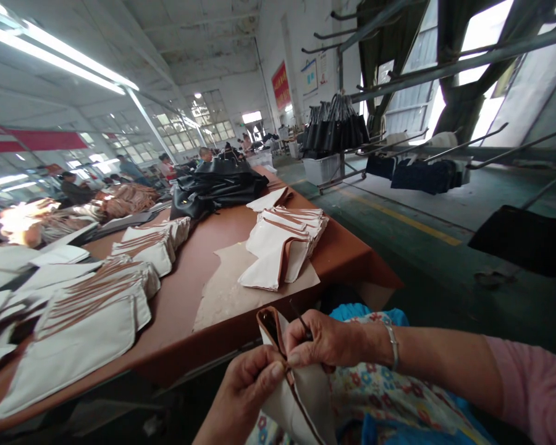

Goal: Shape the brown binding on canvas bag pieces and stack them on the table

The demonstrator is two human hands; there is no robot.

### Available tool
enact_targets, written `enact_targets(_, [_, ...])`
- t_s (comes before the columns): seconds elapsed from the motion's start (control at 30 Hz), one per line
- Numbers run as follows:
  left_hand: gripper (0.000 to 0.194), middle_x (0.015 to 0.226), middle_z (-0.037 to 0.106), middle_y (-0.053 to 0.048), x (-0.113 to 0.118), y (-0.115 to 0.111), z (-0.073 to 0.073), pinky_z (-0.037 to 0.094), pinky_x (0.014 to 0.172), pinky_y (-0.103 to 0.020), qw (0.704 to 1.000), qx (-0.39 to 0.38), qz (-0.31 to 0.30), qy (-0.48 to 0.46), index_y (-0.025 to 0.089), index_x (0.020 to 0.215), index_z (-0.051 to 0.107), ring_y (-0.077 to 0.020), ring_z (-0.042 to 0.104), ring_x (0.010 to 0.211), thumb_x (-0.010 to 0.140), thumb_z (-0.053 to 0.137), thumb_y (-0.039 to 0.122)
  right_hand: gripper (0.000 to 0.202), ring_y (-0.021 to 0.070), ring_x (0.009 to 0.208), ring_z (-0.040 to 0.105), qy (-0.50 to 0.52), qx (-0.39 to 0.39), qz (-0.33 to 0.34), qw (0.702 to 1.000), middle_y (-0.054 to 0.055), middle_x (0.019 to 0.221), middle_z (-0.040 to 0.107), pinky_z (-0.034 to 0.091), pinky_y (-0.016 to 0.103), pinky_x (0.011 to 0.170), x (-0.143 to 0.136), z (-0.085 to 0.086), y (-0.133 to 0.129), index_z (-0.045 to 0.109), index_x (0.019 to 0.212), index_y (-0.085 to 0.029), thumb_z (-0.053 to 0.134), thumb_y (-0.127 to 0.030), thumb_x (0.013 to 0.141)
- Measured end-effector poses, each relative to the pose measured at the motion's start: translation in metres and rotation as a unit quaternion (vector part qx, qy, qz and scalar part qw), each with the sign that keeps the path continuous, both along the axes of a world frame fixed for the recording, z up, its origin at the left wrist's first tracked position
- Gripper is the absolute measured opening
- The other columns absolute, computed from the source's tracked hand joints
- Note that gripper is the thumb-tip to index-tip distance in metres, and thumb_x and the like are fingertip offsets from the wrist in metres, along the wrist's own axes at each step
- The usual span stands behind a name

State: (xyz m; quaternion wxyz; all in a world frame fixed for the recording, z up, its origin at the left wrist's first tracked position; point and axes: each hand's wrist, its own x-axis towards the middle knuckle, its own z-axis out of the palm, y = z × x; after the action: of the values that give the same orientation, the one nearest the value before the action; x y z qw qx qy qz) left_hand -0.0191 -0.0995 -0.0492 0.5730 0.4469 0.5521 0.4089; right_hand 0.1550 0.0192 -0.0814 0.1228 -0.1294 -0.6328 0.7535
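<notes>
A white piece with brown edging (301, 395) rests over my lap, its upper end folded into a narrow loop. My left hand (254, 383) pinches the brown edge from the left. From the right, my right hand (322, 340) grips the same edge close to my left thumb, and a thin dark tool (300, 316) sticks up from between its fingers. The fingertips of both hands nearly meet at the edge. What lies inside the fold is too small to tell.
The brown table (189, 266) holds a stack of white pieces (287, 235) on brown paper (222, 290), more white stacks (92, 321) at left and black bags (217, 185) behind. Racks with hanging dark bags (336, 130) stand at right. Several people sit further back.
</notes>
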Motion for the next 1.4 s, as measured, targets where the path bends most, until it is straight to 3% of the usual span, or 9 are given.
enact_targets(0.13, [0.035, 0.065, 0.053, 0.001, -0.007, 0.005, 0.012, 0.029, 0.056, -0.021, 0.999, 0.002, -0.051, 0.016, 0.012, 0.074, 0.067, -0.0101, 0.038, 0.060, 0.082, 0.068, 0.046, 0.034, 0.0031, 0.034, 0.043, -0.028, 0.002, 0.026, 0.999, -0.007, 0.054, 0.050, 0.034, 0.012, 0.032, 0.002, 0.005, 0.009, 0.064, 0.083, -0.012, 0.072, -0.044, 0.077])
enact_targets(0.23, [0.034, 0.065, 0.052, 0.001, -0.010, 0.003, 0.021, 0.030, 0.057, -0.021, 0.999, 0.009, -0.037, 0.037, 0.012, 0.076, 0.067, -0.0103, 0.039, 0.062, 0.080, 0.070, 0.045, 0.039, 0.0033, 0.031, 0.042, -0.023, -0.037, 0.038, 0.998, -0.005, 0.056, 0.053, 0.032, 0.013, 0.028, 0.004, 0.013, 0.014, 0.065, 0.083, -0.010, 0.062, -0.050, 0.084])
enact_targets(0.57, [0.035, 0.064, 0.060, -0.001, 0.001, -0.002, 0.015, 0.028, 0.053, -0.020, 0.997, -0.075, 0.014, -0.017, 0.010, 0.077, 0.069, -0.0081, 0.044, 0.055, 0.073, 0.077, 0.044, 0.046, 0.0014, 0.031, 0.038, -0.038, 0.008, 0.020, 0.999, -0.003, 0.065, 0.056, 0.027, 0.014, 0.027, 0.006, 0.030, 0.010, 0.065, 0.089, -0.010, 0.056, -0.056, 0.088])
enact_targets(0.73, [0.033, 0.058, 0.064, -0.002, 0.009, -0.011, 0.008, 0.030, 0.050, -0.019, 0.993, -0.073, 0.075, -0.062, 0.011, 0.068, 0.067, -0.0084, 0.050, 0.048, 0.066, 0.083, 0.041, 0.061, 0.0078, 0.057, 0.054, 0.030, 0.119, -0.128, 0.984, 0.006, 0.090, 0.059, 0.035, 0.015, 0.034, 0.014, 0.030, 0.007, 0.061, 0.108, -0.010, 0.043, -0.066, 0.090])
enact_targets(0.8, [0.033, 0.058, 0.066, -0.003, 0.011, -0.015, 0.004, 0.031, 0.050, -0.019, 0.990, -0.072, 0.103, -0.069, 0.012, 0.067, 0.067, -0.0090, 0.052, 0.048, 0.067, 0.083, 0.041, 0.062, 0.0102, 0.065, 0.056, 0.053, 0.162, -0.190, 0.967, 0.006, 0.087, 0.058, 0.037, 0.015, 0.039, 0.025, 0.032, 0.003, 0.061, 0.110, -0.010, 0.036, -0.064, 0.093])
enact_targets(0.87, [0.032, 0.060, 0.067, -0.004, 0.012, -0.018, 0.000, 0.033, 0.051, -0.019, 0.988, -0.070, 0.120, -0.068, 0.012, 0.070, 0.068, -0.0096, 0.053, 0.049, 0.068, 0.082, 0.041, 0.059, 0.0085, 0.054, 0.053, 0.026, 0.142, -0.157, 0.977, 0.003, 0.072, 0.057, 0.036, 0.015, 0.039, 0.039, 0.036, -0.004, 0.064, 0.100, -0.010, 0.033, -0.060, 0.096])
enact_targets(1.03, [0.033, 0.060, 0.066, -0.003, 0.010, -0.022, -0.003, 0.035, 0.051, -0.020, 0.990, -0.052, 0.126, -0.049, 0.013, 0.072, 0.066, -0.0099, 0.053, 0.050, 0.070, 0.080, 0.043, 0.047, 0.0055, 0.033, 0.042, -0.071, 0.036, 0.065, 0.995, -0.003, 0.052, 0.051, 0.030, 0.015, 0.033, 0.061, 0.038, -0.028, 0.062, 0.076, -0.013, 0.037, -0.047, 0.097])
enact_targets(1.27, [0.023, 0.064, 0.061, 0.001, 0.013, -0.024, 0.013, 0.036, 0.052, -0.018, 0.996, -0.028, 0.083, -0.002, 0.018, 0.083, 0.064, -0.0091, 0.050, 0.054, 0.078, 0.074, 0.039, 0.039, 0.0050, 0.033, 0.041, -0.100, 0.070, 0.082, 0.989, -0.003, 0.053, 0.052, 0.029, 0.014, 0.030, 0.056, 0.027, -0.029, 0.061, 0.074, -0.014, 0.037, -0.034, 0.096])
enact_targets(1.4, [0.022, 0.092, 0.066, -0.006, 0.022, -0.021, 0.027, 0.046, 0.065, -0.022, 0.997, 0.030, 0.047, 0.056, 0.016, 0.081, 0.070, -0.0166, 0.058, 0.076, 0.078, 0.074, 0.037, 0.040, 0.0070, 0.034, 0.043, -0.136, 0.036, 0.122, 0.982, -0.002, 0.057, 0.054, 0.030, 0.016, 0.028, 0.055, 0.030, -0.025, 0.062, 0.077, -0.014, 0.034, -0.035, 0.095])
